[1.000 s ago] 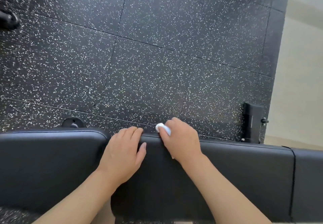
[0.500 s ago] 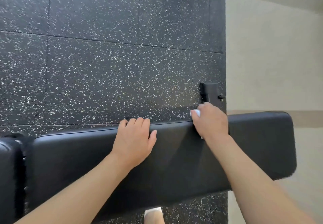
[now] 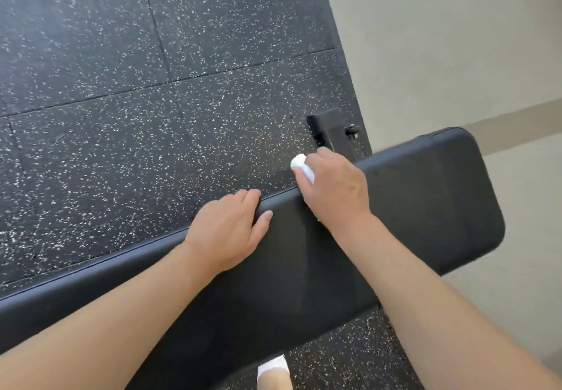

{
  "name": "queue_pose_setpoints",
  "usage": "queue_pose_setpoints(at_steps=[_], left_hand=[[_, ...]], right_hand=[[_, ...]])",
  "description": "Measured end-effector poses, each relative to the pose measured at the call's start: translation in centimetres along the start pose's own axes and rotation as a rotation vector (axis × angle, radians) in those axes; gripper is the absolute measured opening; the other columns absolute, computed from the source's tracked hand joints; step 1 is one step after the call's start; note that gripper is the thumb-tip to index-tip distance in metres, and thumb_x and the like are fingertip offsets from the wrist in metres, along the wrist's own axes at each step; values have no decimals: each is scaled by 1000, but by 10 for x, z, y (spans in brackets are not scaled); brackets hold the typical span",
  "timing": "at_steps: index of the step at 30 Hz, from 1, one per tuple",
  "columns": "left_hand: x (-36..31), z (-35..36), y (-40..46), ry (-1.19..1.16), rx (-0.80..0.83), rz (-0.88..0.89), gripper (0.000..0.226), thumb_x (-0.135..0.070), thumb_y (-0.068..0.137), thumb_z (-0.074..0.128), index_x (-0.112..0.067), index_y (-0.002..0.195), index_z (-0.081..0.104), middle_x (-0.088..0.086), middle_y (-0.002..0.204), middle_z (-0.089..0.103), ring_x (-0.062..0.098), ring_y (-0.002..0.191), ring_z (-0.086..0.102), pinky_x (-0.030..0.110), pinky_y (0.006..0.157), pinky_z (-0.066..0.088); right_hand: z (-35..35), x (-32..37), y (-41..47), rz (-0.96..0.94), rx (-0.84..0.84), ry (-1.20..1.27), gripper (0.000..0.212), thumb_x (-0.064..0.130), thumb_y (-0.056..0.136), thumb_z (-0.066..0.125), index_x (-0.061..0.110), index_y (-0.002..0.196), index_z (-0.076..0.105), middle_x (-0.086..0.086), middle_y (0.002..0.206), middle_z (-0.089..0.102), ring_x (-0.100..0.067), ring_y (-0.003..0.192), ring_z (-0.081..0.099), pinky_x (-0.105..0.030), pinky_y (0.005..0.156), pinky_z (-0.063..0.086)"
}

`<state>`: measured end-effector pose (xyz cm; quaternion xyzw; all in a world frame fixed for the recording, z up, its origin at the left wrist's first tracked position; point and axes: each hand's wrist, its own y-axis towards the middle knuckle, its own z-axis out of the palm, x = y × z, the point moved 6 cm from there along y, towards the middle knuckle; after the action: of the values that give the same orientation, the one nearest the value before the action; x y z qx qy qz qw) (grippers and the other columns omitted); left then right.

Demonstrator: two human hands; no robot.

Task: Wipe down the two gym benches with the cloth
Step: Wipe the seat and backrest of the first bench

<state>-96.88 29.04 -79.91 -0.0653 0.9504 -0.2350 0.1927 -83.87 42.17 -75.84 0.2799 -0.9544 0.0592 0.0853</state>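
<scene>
A black padded gym bench (image 3: 425,207) runs slantwise across the lower half of the view, its rounded end at the right. My right hand (image 3: 334,189) grips a small white cloth (image 3: 302,168) and presses it against the bench's far edge, with most of the cloth hidden under my fingers. My left hand (image 3: 226,230) rests on the pad to the left of it, fingers curled over the far edge and thumb lying on top. Only one bench is in view.
Beyond the bench lies black speckled rubber flooring (image 3: 152,115). A black metal bench foot (image 3: 331,131) with a small knob stands on it behind my right hand. Pale beige floor (image 3: 456,39) borders the rubber on the right. A white-socked foot (image 3: 273,371) shows under the bench.
My right hand has slid the cloth along the far edge towards the bench's right end, and my left hand followed. The view has swung right and tilted, so the neighbouring pad has left the frame.
</scene>
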Motion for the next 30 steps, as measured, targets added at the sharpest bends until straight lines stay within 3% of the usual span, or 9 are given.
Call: queue_pose_setpoints(at_steps=[6, 10, 15, 21, 23, 25, 28, 30], left_hand=[[-16, 0, 16, -16, -31, -1, 64, -61, 97, 17, -19, 126, 56, -2, 105, 68, 28, 91, 69, 44, 72, 53], [-18, -2, 15, -27, -50, 8, 61, -58, 97, 26, -17, 129, 59, -1, 106, 71, 31, 91, 70, 42, 71, 54], [-19, -5, 14, -27, -123, 35, 52, -52, 98, 34, -19, 127, 60, -2, 99, 73, 30, 85, 70, 37, 67, 47], [-17, -2, 13, -16, -149, 40, 51, -59, 93, 31, -25, 123, 54, -6, 98, 69, 29, 87, 68, 37, 68, 44], [-18, -2, 10, -30, -154, 88, 58, -63, 91, 36, -28, 134, 50, -9, 116, 69, 25, 102, 68, 39, 76, 49], [-24, -3, 6, -42, -145, 190, 73, -64, 90, 42, -26, 152, 39, -9, 145, 57, 20, 127, 58, 43, 93, 52], [-36, -1, -5, 52, -87, 425, 88, -57, 91, 47, -15, 165, 24, 11, 167, 33, 29, 151, 36, 46, 120, 38], [-40, 4, -14, 162, -59, 537, 87, -54, 92, 47, -15, 166, 23, 20, 172, 18, 40, 156, 25, 50, 127, 27]], right_hand=[[4, 7, -103, 40, -175, 160, 13, 28, 104, 59, 18, 98, 53, 2, 78, 46, -20, 64, 45, -34, 54, 41], [12, -1, -163, 40, -183, 162, 13, 26, 105, 59, 17, 97, 65, 3, 74, 39, -20, 62, 37, -37, 52, 40], [12, -1, -133, 90, -279, 125, 17, 23, 102, 60, 13, 89, 66, -1, 72, 42, -21, 60, 39, -38, 50, 39], [7, -6, -61, 278, -395, 131, 18, 27, 98, 62, 12, 103, 70, -1, 80, 57, -25, 66, 53, -39, 53, 44], [7, -3, -64, 302, -430, 115, 17, 27, 97, 64, 13, 102, 71, -1, 80, 58, -25, 67, 54, -41, 54, 47], [6, -3, -88, 361, -490, 115, 19, 26, 97, 64, 14, 109, 72, -1, 79, 58, -24, 66, 52, -39, 55, 48], [9, 7, -149, 481, -582, 85, 14, 25, 97, 65, 17, 109, 66, 0, 76, 53, -24, 64, 50, -39, 52, 45], [17, 20, -193, 540, -614, 77, 12, 25, 97, 67, 18, 100, 58, 0, 74, 48, -24, 62, 47, -38, 51, 42]])
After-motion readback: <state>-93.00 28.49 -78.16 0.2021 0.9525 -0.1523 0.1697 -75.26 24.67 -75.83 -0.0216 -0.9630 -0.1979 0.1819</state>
